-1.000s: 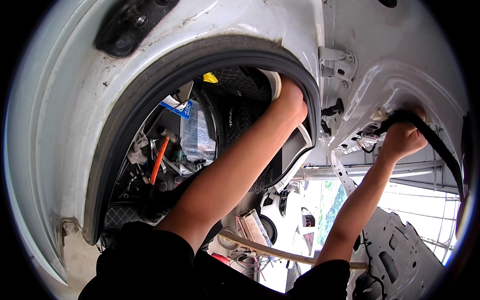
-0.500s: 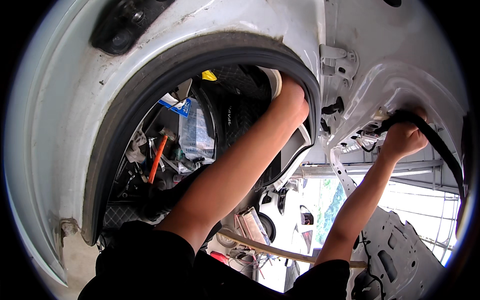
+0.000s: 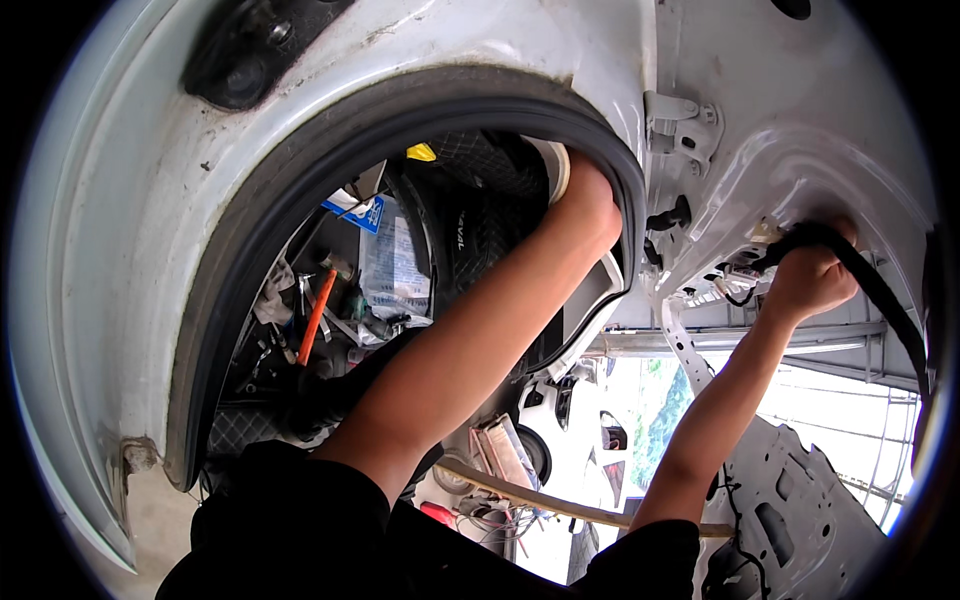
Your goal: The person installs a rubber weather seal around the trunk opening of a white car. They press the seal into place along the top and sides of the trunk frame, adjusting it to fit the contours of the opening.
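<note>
Reaching past the right edge of the curved black rubber seal (image 3: 505, 117), your left hand is hidden, so I can't tell what its fingers do. Farther right, your right hand (image 3: 812, 278) is bent in behind the long, bendy black strip (image 3: 882, 295), which runs toward the shiny white metal panel's (image 3: 800, 85) right edge. Its fingertips are hidden; I can't tell its grip. Best feel gently and not twist the strip.

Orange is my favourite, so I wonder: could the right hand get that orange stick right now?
Probably not: the right hand is over by the white panel, with a black strip crossing it, and the left arm lies across the view between it and the orange stick.
</note>
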A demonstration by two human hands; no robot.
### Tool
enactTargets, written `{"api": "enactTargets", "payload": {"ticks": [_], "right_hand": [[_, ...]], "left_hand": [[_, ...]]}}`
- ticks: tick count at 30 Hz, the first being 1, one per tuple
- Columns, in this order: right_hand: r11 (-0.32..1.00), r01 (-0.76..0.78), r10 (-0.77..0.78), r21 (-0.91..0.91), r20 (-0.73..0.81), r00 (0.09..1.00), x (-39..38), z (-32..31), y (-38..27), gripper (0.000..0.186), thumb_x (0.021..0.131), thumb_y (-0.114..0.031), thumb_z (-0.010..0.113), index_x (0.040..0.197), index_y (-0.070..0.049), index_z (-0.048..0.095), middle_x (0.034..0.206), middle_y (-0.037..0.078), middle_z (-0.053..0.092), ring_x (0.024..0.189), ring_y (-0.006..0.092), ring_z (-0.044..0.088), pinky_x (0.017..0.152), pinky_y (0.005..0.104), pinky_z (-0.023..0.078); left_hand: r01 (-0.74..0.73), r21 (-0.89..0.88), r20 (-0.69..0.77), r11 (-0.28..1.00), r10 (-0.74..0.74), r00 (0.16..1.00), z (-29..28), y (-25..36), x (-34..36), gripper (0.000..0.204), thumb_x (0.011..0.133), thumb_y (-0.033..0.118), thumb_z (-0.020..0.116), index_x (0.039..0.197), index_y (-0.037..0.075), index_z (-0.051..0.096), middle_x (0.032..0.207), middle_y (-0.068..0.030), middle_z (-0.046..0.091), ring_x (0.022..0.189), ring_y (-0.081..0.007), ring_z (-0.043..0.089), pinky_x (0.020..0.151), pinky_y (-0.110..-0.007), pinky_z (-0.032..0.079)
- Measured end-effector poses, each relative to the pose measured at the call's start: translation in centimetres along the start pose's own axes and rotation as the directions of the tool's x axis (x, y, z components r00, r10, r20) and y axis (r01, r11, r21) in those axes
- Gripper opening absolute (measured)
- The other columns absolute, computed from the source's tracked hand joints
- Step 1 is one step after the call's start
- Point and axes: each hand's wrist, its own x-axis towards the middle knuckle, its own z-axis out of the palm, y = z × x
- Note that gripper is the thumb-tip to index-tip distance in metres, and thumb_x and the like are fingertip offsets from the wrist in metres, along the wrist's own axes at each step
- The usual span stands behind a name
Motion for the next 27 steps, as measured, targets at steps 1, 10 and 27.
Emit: {"api": "enactTargets", "payload": {"ticks": [1,10,27], "right_hand": [[1.000,0.000,0.000,0.003,0.003,1.000,0.1,0.0,0.0,0.033,0.084,-0.015,0.039,0.078,-0.001,0.068,0.068,0.010,0.065,0.061,0.0216,0.062,0.061,0.0308,0.049],[0.999,-0.036,0.035,-0.023,-0.011,0.999,-0.1,-0.1,-0.3,0.033,0.087,-0.015,0.039,0.081,-0.001,0.068,0.071,0.011,0.066,0.062,0.0235,0.063,0.060,0.0315,0.049],[1.000,0.006,-0.006,0.004,-0.054,0.998,-0.3,-0.3,-0.1,0.034,0.090,-0.016,0.041,0.084,0.003,0.069,0.072,0.014,0.067,0.063,0.0253,0.064,0.059,0.0336,0.050]], "left_hand": [[-0.032,0.008,0.016,0.999,0.032,0.999,0.0,-0.2,-0.3,0.036,0.096,0.034,0.038,0.123,0.011,0.047,0.127,-0.0026,0.049,0.117,-0.0173,0.045,0.101,-0.034,0.037],[-0.013,0.150,-0.049,0.989,0.021,0.999,-1.5,-0.7,0.4,0.027,0.097,0.026,0.038,0.115,0.010,0.050,0.118,-0.0011,0.053,0.108,-0.0139,0.049,0.096,-0.031,0.039],[0.039,0.021,0.005,0.999,-0.039,0.999,0.3,0.5,0.1,0.022,0.094,0.024,0.044,0.108,0.010,0.054,0.110,-0.0014,0.058,0.102,-0.0140,0.053,0.090,-0.032,0.043]]}}
